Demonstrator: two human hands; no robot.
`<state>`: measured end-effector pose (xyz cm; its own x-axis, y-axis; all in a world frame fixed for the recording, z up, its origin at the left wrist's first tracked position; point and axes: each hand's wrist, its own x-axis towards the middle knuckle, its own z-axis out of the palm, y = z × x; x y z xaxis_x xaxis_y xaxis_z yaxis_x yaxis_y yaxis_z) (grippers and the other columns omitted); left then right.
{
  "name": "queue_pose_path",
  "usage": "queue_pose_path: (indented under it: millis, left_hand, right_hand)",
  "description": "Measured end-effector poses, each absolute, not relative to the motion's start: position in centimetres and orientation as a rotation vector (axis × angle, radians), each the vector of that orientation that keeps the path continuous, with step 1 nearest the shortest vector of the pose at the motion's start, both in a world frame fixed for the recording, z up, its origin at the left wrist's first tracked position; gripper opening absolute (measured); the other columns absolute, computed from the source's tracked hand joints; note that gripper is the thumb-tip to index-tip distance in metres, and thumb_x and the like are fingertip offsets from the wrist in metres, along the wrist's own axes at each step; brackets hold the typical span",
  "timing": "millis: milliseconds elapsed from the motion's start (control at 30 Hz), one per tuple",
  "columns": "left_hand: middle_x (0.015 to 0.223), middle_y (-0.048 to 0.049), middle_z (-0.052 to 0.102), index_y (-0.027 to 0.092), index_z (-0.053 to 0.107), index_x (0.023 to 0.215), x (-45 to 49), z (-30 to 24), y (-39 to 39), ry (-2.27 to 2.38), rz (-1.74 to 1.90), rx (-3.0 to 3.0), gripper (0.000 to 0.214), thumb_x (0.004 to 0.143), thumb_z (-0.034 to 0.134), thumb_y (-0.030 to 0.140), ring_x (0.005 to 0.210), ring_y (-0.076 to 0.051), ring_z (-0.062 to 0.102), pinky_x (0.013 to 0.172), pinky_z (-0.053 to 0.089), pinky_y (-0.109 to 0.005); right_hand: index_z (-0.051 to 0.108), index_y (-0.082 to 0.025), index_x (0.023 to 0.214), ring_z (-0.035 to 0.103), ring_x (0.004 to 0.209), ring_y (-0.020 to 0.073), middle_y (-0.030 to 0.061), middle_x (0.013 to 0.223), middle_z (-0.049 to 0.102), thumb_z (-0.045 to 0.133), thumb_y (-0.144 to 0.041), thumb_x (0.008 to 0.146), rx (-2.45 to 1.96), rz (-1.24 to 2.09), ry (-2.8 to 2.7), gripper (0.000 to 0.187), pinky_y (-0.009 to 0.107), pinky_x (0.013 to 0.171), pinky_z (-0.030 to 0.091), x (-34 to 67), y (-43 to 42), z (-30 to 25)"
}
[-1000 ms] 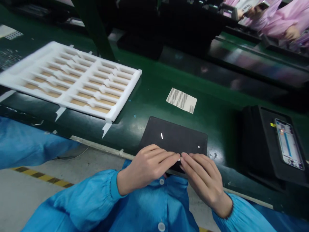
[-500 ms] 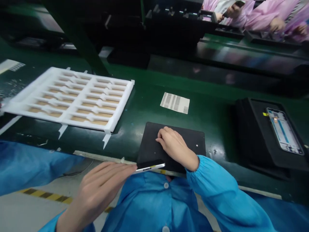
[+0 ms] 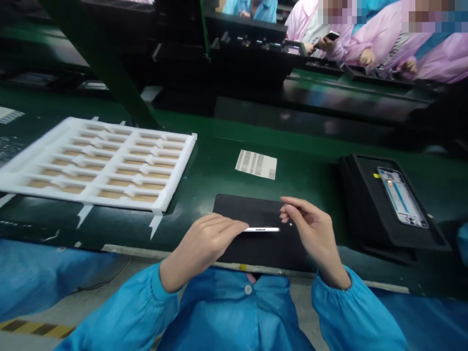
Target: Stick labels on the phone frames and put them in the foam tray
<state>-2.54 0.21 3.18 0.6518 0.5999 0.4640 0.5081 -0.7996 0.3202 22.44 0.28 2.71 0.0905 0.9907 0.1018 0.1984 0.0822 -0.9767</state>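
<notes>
My left hand (image 3: 204, 243) and my right hand (image 3: 310, 229) hold a thin silver phone frame (image 3: 261, 229) edge-on between their fingertips, just above a black mat (image 3: 256, 246) at the near edge of the green bench. Left fingers pinch its left end. The right thumb and fingers close on its right end. A small white dot (image 3: 290, 224) lies on the mat by my right hand.
A white foam tray (image 3: 98, 163) with several slotted rows lies at left. A barcode label sheet (image 3: 256, 164) sits behind the mat. At right a black fixture (image 3: 369, 204) carries a phone body (image 3: 402, 196). Other people in pink coats sit across the far bench.
My right hand left the mat and took the frame's right end. My left hand brought the frame up from the bench edge over the mat. The camera tilted up.
</notes>
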Motion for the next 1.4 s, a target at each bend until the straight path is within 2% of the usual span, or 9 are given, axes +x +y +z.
queue_pose_path:
  millis: [133,267,367,467,633,800,1033,1233,1400]
  left_hand:
    - [0.106,-0.0108,0.074,0.011,0.061,0.117,-1.5,2.5,0.3,0.959,0.781,2.727,0.025,0.096,0.047,0.010,0.091,-0.022,0.072,0.077,0.058,-0.037]
    - [0.114,-0.0097,0.072,0.014,0.058,0.126,-0.5,2.5,-0.3,0.991,0.889,2.624,0.029,0.097,0.051,0.015,0.099,-0.020,0.071,0.083,0.058,-0.034]
    - [0.108,-0.0068,0.075,0.017,0.065,0.115,0.3,2.4,-0.6,1.008,1.041,2.476,0.021,0.096,0.057,0.021,0.096,-0.019,0.073,0.083,0.060,-0.031]
    - [0.105,-0.0051,0.076,0.018,0.069,0.104,0.6,2.1,-0.8,1.011,1.140,2.379,0.013,0.095,0.059,0.018,0.097,-0.018,0.073,0.084,0.059,-0.030]
    - [0.104,-0.0049,0.076,0.018,0.069,0.101,0.8,1.6,-0.9,1.039,1.183,2.342,0.012,0.093,0.061,0.014,0.097,-0.018,0.073,0.083,0.059,-0.032]
    - [0.104,-0.0062,0.076,0.016,0.068,0.101,0.7,1.5,-0.6,1.073,1.168,2.448,0.012,0.093,0.060,0.011,0.094,-0.018,0.073,0.081,0.059,-0.031]
    - [0.110,-0.0122,0.073,0.010,0.064,0.109,0.8,3.1,-0.1,1.014,0.846,2.704,0.018,0.096,0.051,0.012,0.101,-0.022,0.071,0.088,0.059,-0.034]
    - [0.106,-0.0112,0.073,0.012,0.062,0.103,1.4,5.3,-0.1,1.087,0.505,2.690,0.019,0.098,0.044,0.013,0.091,-0.023,0.073,0.076,0.060,-0.034]
    - [0.104,-0.0085,0.073,0.015,0.062,0.105,1.7,6.3,0.1,1.123,0.227,2.643,0.016,0.097,0.048,0.015,0.088,-0.025,0.073,0.073,0.060,-0.037]
  right_hand:
    - [0.072,-0.022,0.089,0.071,0.069,0.0165,0.0014,0.078,0.074,0.067,-0.025,0.088,-1.353,0.726,-1.185,0.006,0.031,0.067,0.061,21.0,-2.4,2.6]
    - [0.072,-0.024,0.089,0.069,0.106,0.0232,0.0034,0.096,0.076,0.063,-0.019,0.091,-1.223,0.686,-1.282,0.011,0.044,0.094,0.056,18.4,-3.6,0.9]
    - [0.073,-0.025,0.087,0.061,0.119,0.0247,0.0044,0.111,0.074,0.063,-0.018,0.090,-1.199,0.688,-1.324,0.013,0.051,0.102,0.050,17.2,-3.5,-0.2]
    - [0.074,-0.026,0.084,0.060,0.119,0.0253,0.0053,0.114,0.073,0.064,-0.020,0.089,-1.220,0.692,-1.338,0.013,0.052,0.100,0.050,16.9,-3.3,-0.5]
    - [0.074,-0.026,0.081,0.059,0.118,0.0245,0.0048,0.114,0.073,0.064,-0.020,0.089,-1.216,0.712,-1.335,0.014,0.050,0.099,0.050,17.0,-3.1,-0.5]
    - [0.071,-0.026,0.101,0.061,0.114,0.0240,0.0064,0.118,0.069,0.068,-0.019,0.087,-1.172,0.628,-1.399,0.016,0.049,0.098,0.049,18.6,-2.9,-1.1]
    - [0.062,-0.023,0.090,0.065,0.083,0.0170,0.0006,0.085,0.067,0.071,-0.006,0.082,-1.114,0.524,-1.350,0.021,0.036,0.077,0.054,19.8,-2.5,-2.4]
    - [0.063,-0.022,0.088,0.065,0.080,0.0170,0.0008,0.082,0.068,0.069,-0.002,0.081,-0.997,0.404,-1.444,0.023,0.038,0.077,0.057,20.0,-2.2,-2.8]
    - [0.068,-0.027,0.111,0.064,0.087,0.0179,0.0043,0.092,0.066,0.059,0.001,0.087,-0.967,0.276,-1.702,0.038,0.037,0.077,0.058,21.0,-2.5,-2.4]
